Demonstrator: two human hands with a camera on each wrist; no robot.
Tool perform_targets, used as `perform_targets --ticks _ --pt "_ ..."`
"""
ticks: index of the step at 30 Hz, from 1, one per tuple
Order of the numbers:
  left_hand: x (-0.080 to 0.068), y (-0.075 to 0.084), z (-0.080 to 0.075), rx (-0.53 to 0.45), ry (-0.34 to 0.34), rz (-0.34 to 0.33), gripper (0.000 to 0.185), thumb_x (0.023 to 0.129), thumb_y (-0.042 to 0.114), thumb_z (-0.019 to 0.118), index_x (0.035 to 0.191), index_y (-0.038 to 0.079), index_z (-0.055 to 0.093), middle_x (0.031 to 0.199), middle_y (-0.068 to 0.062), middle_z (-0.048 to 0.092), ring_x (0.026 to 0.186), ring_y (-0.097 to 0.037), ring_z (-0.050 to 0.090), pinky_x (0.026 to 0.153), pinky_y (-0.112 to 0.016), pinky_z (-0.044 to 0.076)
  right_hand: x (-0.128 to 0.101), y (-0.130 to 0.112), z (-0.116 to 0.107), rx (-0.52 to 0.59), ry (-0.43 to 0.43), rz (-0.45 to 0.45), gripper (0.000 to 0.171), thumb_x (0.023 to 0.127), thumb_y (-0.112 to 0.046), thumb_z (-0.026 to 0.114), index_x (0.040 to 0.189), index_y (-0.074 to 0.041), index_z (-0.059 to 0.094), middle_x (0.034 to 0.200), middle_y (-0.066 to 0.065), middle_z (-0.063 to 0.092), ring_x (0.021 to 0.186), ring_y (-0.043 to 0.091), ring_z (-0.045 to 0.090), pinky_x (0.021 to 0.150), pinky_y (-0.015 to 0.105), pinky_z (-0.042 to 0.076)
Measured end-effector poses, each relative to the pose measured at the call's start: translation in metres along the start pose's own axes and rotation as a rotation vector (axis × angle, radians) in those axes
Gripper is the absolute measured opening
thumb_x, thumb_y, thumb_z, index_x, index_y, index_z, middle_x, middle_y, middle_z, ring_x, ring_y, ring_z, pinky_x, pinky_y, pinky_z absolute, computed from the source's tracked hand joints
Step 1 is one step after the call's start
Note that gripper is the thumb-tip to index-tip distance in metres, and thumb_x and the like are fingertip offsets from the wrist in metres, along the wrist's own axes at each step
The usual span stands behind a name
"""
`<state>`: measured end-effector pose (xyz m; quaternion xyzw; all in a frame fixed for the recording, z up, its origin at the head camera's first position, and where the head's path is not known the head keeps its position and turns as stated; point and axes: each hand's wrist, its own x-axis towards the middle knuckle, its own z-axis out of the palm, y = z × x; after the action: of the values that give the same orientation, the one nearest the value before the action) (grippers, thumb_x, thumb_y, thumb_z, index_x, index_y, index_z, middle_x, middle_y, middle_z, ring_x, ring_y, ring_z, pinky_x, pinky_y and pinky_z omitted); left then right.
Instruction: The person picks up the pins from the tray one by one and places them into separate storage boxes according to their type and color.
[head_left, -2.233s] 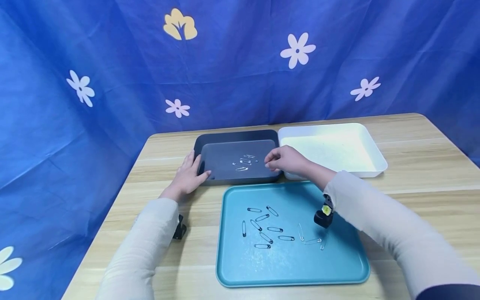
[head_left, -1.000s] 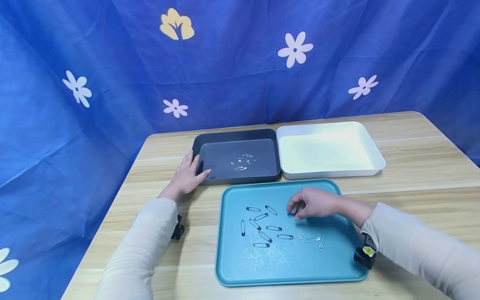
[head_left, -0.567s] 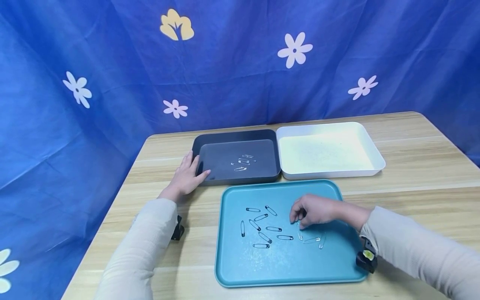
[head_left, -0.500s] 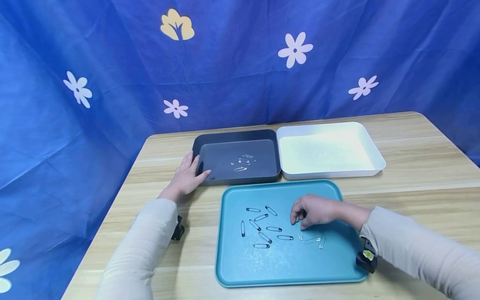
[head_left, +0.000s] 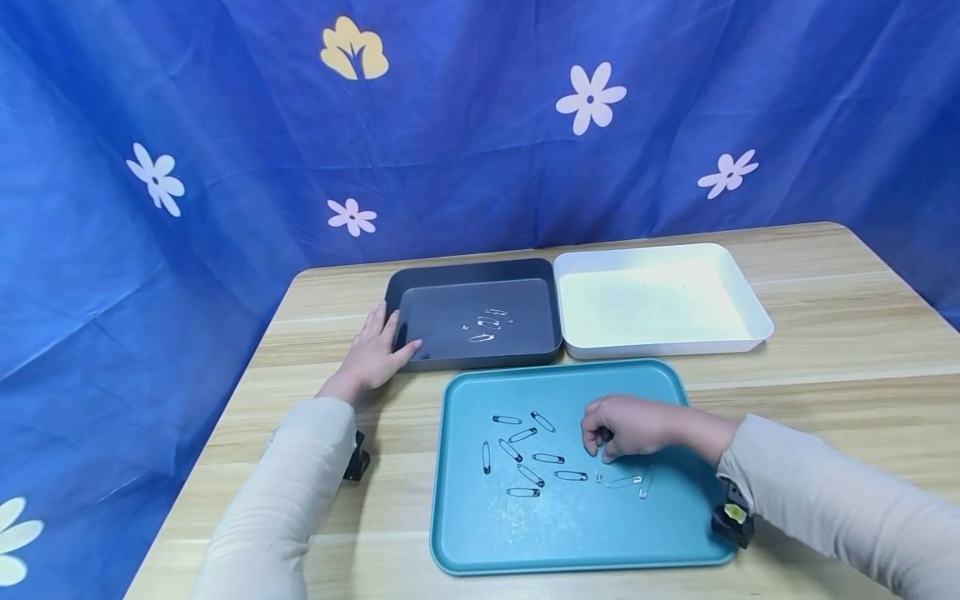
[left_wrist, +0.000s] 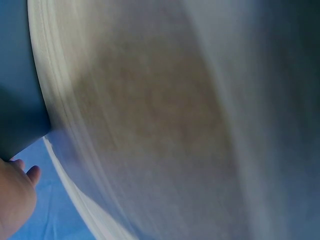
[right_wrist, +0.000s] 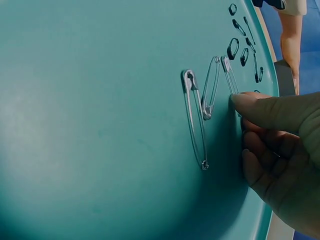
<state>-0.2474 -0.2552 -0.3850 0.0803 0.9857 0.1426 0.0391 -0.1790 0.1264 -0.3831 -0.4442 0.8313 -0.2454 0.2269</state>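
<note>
Fingers of your right hand [head_left: 630, 427] curl down onto a silver pin [right_wrist: 231, 80] on the teal tray [head_left: 480, 546].

Your thumb tip [right_wrist: 245, 102] presses that pin's near end, other fingers tucked under, apparently to lever it up from the flat floor; whether it is pinched yet, you cannot tell. It lies just beside two more silver pins [right_wrist: 197, 117], at about 3 o'clock from the black pins [head_left: 525, 454]. Further off, at 10 o'clock, your left hand [head_left: 372, 354] rests with relaxed, straight fingers against the dark tray [head_left: 472, 271], likely steadying it; silver pins [head_left: 487, 325] lie inside. Its white neighbour [head_left: 738, 287] sits at 1 o'clock.
</note>
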Motion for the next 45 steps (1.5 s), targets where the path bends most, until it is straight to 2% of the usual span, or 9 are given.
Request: perform_targets --ticks 15,24,35,45 --pt "-0.001 0.001 -0.002 -0.004 0.0 0.003 0.08 0.085 0.056 0.032 0.137 0.0 0.009 0.142 -0.018 -0.008 0.128 -0.033 -0.007 0.097 -0.053 0.006 0.003 0.0 -0.003 0.008 -0.071 0.014 0.021 0.068 0.0 0.064 0.061 -0.016 0.053 0.065 -0.011 0.043 0.062 0.002 0.042 0.061 0.02 0.038" --pt "0.0 0.002 -0.003 -0.002 0.008 0.001 0.079 0.085 0.055 0.033 0.138 0.001 0.011 0.142 -0.018 -0.006 0.128 -0.033 -0.005 0.097 -0.054 0.007 0.001 0.002 -0.011 0.166 -0.075 0.07 0.017 0.071 0.001 0.062 0.063 -0.012 0.054 0.059 -0.009 0.048 0.056 0.005 0.044 0.054 0.02 0.038" --pt "-0.002 0.003 -0.004 -0.008 -0.007 -0.005 0.08 0.085 0.055 0.033 0.138 0.0 0.01 0.142 -0.018 -0.007 0.128 -0.033 -0.006 0.097 -0.054 0.006 0.004 0.007 -0.016 0.257 -0.022 0.037 0.013 0.074 -0.001 0.062 0.067 -0.011 0.058 0.062 -0.007 0.051 0.057 0.006 0.045 0.054 0.02 0.039" --pt "-0.002 0.003 -0.002 -0.005 0.001 -0.005 0.079 0.085 0.055 0.034 0.137 0.0 0.012 0.142 -0.019 -0.005 0.128 -0.034 -0.004 0.097 -0.054 0.007 0.012 0.008 -0.021 0.288 0.112 0.028 0.007 0.075 -0.003 0.063 0.072 -0.009 0.062 0.067 -0.005 0.056 0.057 0.007 0.047 0.052 0.022 0.041"
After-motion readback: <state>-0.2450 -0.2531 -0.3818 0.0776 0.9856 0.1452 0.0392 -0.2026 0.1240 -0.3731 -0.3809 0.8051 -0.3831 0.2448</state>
